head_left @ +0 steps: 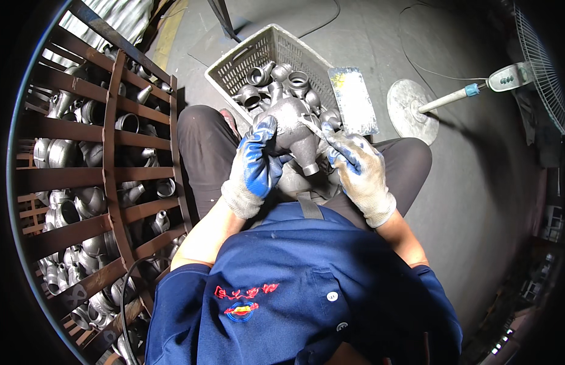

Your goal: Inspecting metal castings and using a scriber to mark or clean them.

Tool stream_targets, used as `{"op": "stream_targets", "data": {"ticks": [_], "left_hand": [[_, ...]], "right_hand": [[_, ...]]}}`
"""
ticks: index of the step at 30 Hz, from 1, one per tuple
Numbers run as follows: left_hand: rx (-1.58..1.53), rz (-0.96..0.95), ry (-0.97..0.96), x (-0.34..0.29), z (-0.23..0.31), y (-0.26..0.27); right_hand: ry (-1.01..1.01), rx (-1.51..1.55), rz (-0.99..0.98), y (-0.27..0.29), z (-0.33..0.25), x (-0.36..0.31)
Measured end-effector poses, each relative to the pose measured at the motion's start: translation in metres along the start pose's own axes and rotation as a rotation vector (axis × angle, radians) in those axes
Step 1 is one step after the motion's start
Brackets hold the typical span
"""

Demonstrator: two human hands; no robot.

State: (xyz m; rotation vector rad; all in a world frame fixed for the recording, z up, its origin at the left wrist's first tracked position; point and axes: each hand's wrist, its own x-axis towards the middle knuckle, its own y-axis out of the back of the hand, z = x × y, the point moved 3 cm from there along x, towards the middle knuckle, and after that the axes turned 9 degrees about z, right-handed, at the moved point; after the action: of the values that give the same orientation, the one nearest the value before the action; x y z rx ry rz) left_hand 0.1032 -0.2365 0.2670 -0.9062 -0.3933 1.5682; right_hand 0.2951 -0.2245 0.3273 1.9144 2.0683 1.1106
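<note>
Between my knees is a grey metal casting point(287, 125) with a rounded body and a short spout that points down toward me. My left hand point(255, 169), in a white glove with a blue coated palm, is closed on its left side. My right hand point(360, 173), gloved the same way, grips a thin, pale, blade-like hand tool point(310, 125). The tool's tip meets the casting's upper right side; its exact kind I cannot make out. Just beyond, several similar castings point(299, 81) lie in a grey plastic crate point(322, 59).
On the left stands a rusty-brown barred metal cage point(110, 128) full of castings. A worn flat board point(354, 103) is at the crate's right side. Further right, a floor fan point(510, 78) stands on a round base point(410, 112), its cord running across the floor.
</note>
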Motion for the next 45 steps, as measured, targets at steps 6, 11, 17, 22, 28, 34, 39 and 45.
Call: {"op": "stream_targets", "data": {"ticks": [6, 11, 17, 22, 28, 34, 39, 45], "left_hand": [[0.249, 0.008, -0.038, 0.007, -0.003, 0.01], [0.347, 0.083, -0.132, 0.005, -0.005, 0.014], [1.096, -0.044, -0.684, 0.001, 0.006, 0.01], [0.734, 0.104, -0.45, 0.004, 0.0, 0.013], [1.085, 0.002, -0.752, -0.006, 0.01, 0.001], [1.177, -0.094, -0.946, -0.007, 0.016, 0.0], [1.136, -0.095, -0.823, -0.002, 0.012, 0.007], [0.372, -0.022, -0.275, 0.0, -0.002, 0.01]], "right_hand": [[0.06, -0.192, 0.001, -0.003, -0.007, -0.001], [0.154, -0.299, -0.004, -0.002, -0.013, -0.001], [0.178, -0.361, -0.028, -0.004, -0.013, -0.004], [0.176, -0.375, -0.042, -0.005, -0.009, -0.006], [0.091, -0.23, -0.05, -0.004, -0.005, -0.005], [0.047, -0.17, -0.045, -0.003, -0.006, -0.001], [-0.023, -0.047, -0.145, 0.0, -0.002, -0.001], [-0.224, 0.33, -0.092, 0.002, 0.009, -0.002]]}}
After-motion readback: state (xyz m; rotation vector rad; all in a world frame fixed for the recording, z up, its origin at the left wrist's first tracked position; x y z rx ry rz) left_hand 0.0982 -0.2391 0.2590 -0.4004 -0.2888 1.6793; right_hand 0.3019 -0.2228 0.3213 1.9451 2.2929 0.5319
